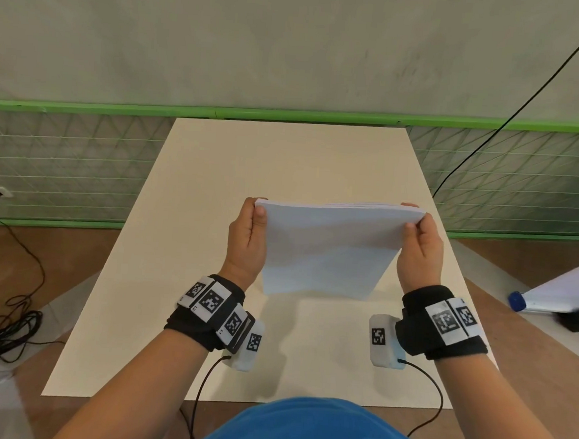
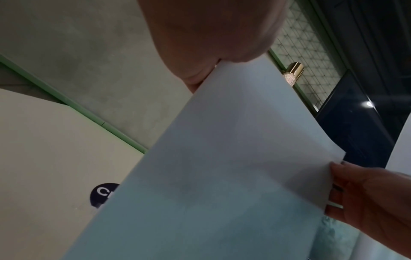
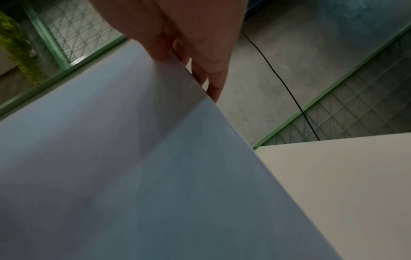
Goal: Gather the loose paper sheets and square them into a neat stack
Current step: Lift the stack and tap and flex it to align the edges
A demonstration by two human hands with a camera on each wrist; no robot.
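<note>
Paper stack held on edge above the middle of the worktop, left hand and right hand each pinching an upper corner, fingers clamped. Best loosened slightly, then tapped down squarely; top edges look uneven.

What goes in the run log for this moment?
left hand: holds sheets | right hand: holds sheets | sheets: upright above table | top edges uneven
</note>
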